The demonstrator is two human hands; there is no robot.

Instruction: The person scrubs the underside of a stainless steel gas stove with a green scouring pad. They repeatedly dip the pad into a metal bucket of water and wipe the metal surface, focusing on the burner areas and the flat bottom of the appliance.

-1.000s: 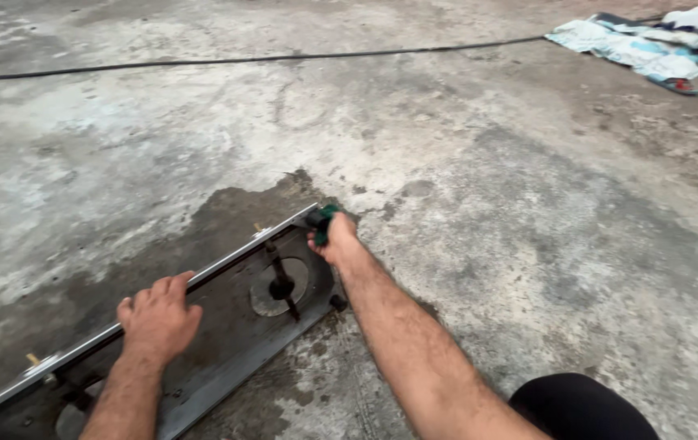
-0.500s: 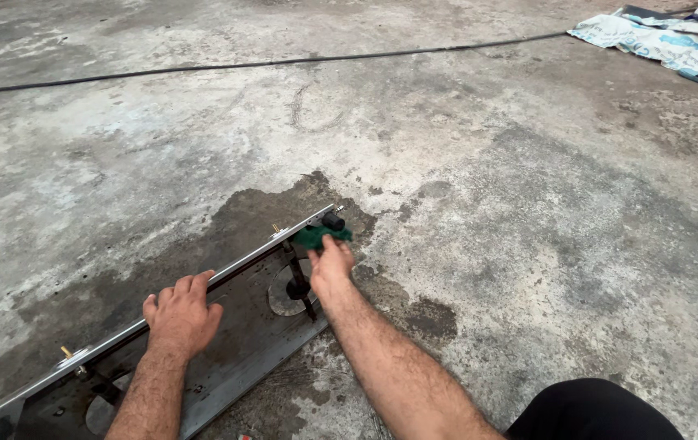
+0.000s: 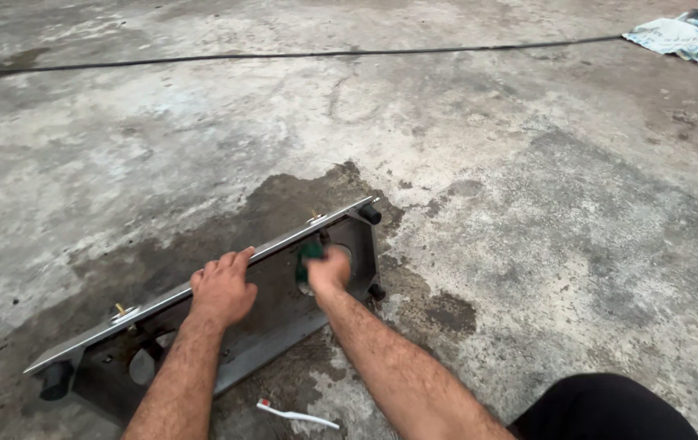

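A long metal stove body point(image 3: 280, 322) lies on its side on a wet patch of concrete, underside facing me, with black rubber feet at its corners. My left hand point(image 3: 223, 287) rests on its upper rim, fingers spread over the edge. My right hand point(image 3: 329, 269) is closed around a green scrubbing pad point(image 3: 310, 253), pressed against the underside near the round burner hole at the right end.
A white toothbrush point(image 3: 296, 415) lies on the floor in front of the stove body. A black cable point(image 3: 284, 55) runs across the concrete at the back. Crumpled cloth or plastic point(image 3: 687, 37) lies at the far right. My dark-clad knee point(image 3: 610, 407) is at the bottom right.
My right hand with the green pad has moved from the stove's top right corner down onto the underside near the burner hole. The left hand has stayed on the rim.
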